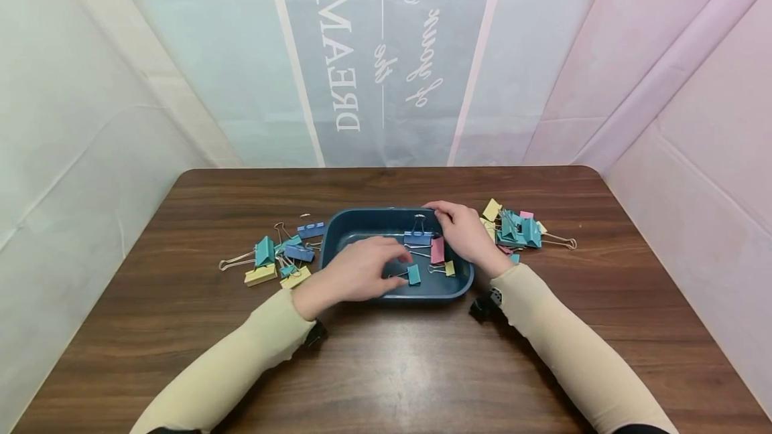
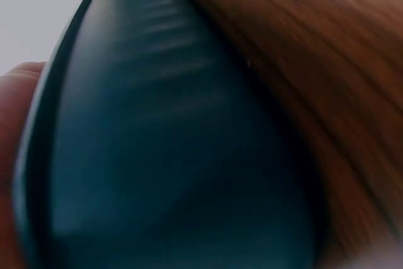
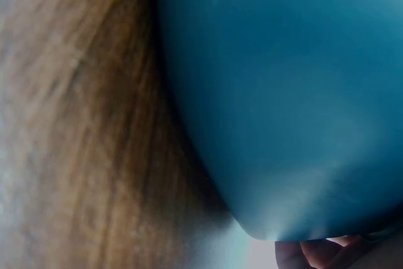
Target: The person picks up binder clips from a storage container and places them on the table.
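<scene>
A dark blue plastic bin (image 1: 356,216) stands on the table, with several binder clips inside. My left hand (image 1: 356,270) reaches over its near left side, thumb and fingers parted around a small teal binder clip (image 1: 414,274). Beyond that clip lie a blue binder clip (image 1: 417,238), a pink binder clip (image 1: 437,250) and a small yellow binder clip (image 1: 449,268). At the far right corner, my right hand (image 1: 464,233) grips the bin's rim. Both wrist views are filled mostly by the bin's outer wall (image 2: 151,124), with right-hand fingers (image 3: 318,253) at the rim.
To the left of the bin lies a loose pile of teal, blue and yellow binder clips (image 1: 264,252). Another pile of binder clips (image 1: 519,230), mostly teal with yellow and pink, lies to its right. Printed cloth (image 1: 392,139) hangs behind the brown wooden table (image 1: 386,367).
</scene>
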Demonstrator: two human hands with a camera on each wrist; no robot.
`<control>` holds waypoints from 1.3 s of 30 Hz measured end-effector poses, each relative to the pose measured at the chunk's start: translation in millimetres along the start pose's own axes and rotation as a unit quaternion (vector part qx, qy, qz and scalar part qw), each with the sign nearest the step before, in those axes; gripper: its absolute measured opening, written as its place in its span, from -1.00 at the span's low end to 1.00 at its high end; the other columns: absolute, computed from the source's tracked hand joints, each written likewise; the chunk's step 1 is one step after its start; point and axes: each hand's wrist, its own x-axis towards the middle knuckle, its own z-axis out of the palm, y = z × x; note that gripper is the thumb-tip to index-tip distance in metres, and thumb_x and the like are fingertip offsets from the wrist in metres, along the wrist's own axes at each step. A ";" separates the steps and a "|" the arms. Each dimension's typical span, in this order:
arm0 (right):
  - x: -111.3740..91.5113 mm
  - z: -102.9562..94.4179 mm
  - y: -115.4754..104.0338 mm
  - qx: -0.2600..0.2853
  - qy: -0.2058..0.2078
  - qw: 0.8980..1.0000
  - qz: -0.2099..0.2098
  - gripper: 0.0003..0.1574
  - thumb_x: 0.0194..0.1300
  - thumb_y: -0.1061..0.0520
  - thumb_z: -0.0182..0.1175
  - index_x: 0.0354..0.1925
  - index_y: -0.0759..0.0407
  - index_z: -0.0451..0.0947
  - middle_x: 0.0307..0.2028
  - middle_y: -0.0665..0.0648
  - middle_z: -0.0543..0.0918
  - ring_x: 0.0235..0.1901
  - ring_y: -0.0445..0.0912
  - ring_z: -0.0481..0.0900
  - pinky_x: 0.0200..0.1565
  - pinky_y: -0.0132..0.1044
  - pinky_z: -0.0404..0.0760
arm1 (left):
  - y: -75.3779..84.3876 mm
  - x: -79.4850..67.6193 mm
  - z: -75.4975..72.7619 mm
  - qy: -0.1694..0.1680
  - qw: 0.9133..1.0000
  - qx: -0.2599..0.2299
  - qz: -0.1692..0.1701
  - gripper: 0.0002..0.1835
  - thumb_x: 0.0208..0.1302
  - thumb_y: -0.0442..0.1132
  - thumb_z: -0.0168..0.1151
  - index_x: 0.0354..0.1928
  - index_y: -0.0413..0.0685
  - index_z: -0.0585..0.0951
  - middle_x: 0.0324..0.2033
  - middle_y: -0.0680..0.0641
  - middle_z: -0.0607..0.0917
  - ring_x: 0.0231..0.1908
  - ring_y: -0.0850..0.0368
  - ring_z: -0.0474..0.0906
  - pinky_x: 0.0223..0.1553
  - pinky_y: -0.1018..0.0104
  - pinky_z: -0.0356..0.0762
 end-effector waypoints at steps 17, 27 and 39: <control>0.9 -2.9 -1.0 0.005 0.003 1.000 0.006 -0.61 0.59 0.13 -0.07 0.23 0.00 0.55 -0.26 0.19 0.62 -0.70 0.00 0.26 -0.54 -0.16 0.34 | 5.9 31.8 19.3 -0.039 0.997 0.059 -0.009 -0.72 0.26 0.07 0.37 -0.06 0.18 0.70 -0.19 0.13 0.62 -0.22 0.20 0.50 -0.22 0.28 0.55; 0.5 -2.3 -0.7 0.009 0.001 1.000 0.011 -0.60 0.59 0.12 -0.08 0.24 -0.01 0.55 -0.41 0.17 0.54 -0.72 -0.01 0.23 -0.56 -0.18 0.33 | 5.3 33.1 18.4 -0.045 0.997 0.065 0.005 -0.73 0.23 0.02 0.40 -0.09 0.13 0.70 -0.25 0.11 0.63 -0.32 0.22 0.50 -0.22 0.32 0.57; 0.5 -1.9 -0.6 0.007 -0.002 1.000 0.001 -0.60 0.59 0.11 -0.09 0.24 0.00 0.54 -0.26 0.16 0.63 -0.68 -0.01 0.29 -0.50 -0.14 0.36 | -3.1 22.9 7.7 -0.016 1.000 -0.015 0.008 -0.74 0.20 -0.08 0.41 -0.11 0.01 0.71 -0.29 0.10 0.62 -0.42 0.31 0.51 -0.33 0.44 0.51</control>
